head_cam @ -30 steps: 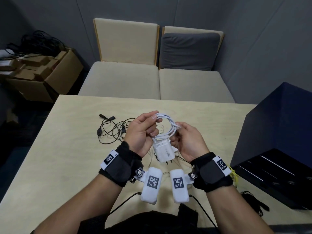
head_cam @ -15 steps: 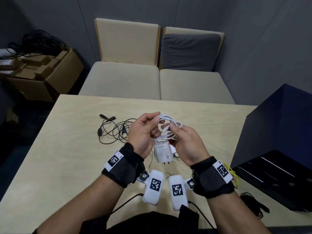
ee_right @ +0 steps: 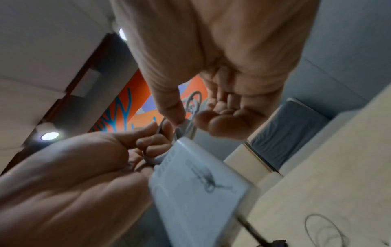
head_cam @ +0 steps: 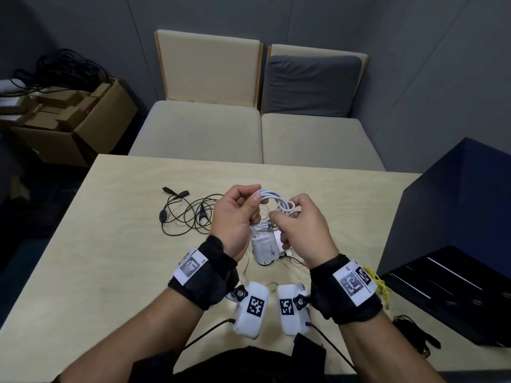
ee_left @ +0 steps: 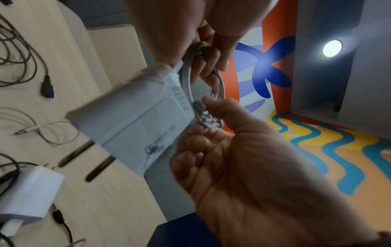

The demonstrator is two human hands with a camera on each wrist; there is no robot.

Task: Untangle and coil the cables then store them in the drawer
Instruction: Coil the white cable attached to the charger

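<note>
A white cable coil (head_cam: 272,196) with a white charger block (head_cam: 264,248) hanging under it is held above the table (head_cam: 110,258). My left hand (head_cam: 255,197) grips the coil's left side, its fingers curled through the loops (ee_left: 203,55). On the coil's right side, my right hand (head_cam: 284,210) pinches a turn of the cable between thumb and forefinger (ee_right: 186,115). The wrist views show the charger block (ee_left: 135,120) (ee_right: 194,183) close up and blurred. A dark blue drawer unit (head_cam: 456,217) stands at the right, its drawer (head_cam: 442,288) pulled out.
A tangled black cable (head_cam: 188,214) lies on the table left of my hands. Under them lie a second white adapter (ee_left: 27,192) and a thin white cable (ee_left: 42,132). Another black cable (head_cam: 414,335) sits by the drawer. Two chairs (head_cam: 207,128) stand beyond the far edge.
My right hand has come from under the coil's right side up over it and now pinches a turn of cable. My left hand has kept its grip, and the charger has swung slightly.
</note>
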